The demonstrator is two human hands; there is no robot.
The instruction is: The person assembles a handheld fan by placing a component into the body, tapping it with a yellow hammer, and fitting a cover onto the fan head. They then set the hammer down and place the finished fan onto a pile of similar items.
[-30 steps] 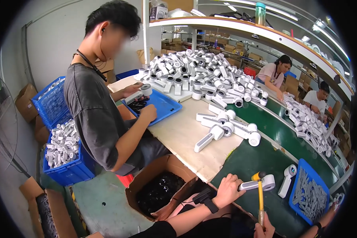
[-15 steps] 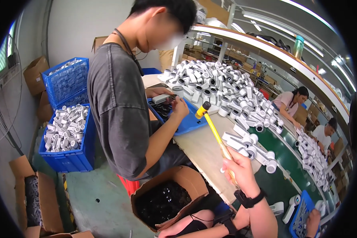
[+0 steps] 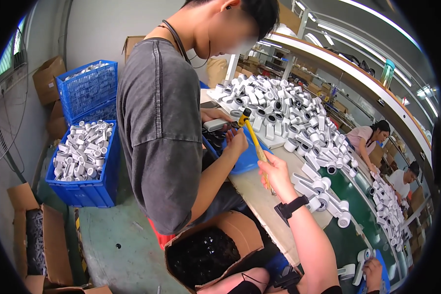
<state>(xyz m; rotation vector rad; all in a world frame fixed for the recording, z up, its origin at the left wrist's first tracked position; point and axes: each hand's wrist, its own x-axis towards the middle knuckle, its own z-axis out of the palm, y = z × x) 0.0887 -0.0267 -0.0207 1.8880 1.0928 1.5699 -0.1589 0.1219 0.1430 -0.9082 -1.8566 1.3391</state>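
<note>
Head view: the right hand's fingers gripped a yellow hammer; the left hand's were hidden, state unknown. Careless swinging could have struck the co-worker's hand nearby.

The mallet is yellow, its head black-tipped. Left of it: a mottled grey shirt, blue crates, yellow-and-black striped floor tape. Behind it: a blue tray; right of it: white-and-grey parts.
</note>
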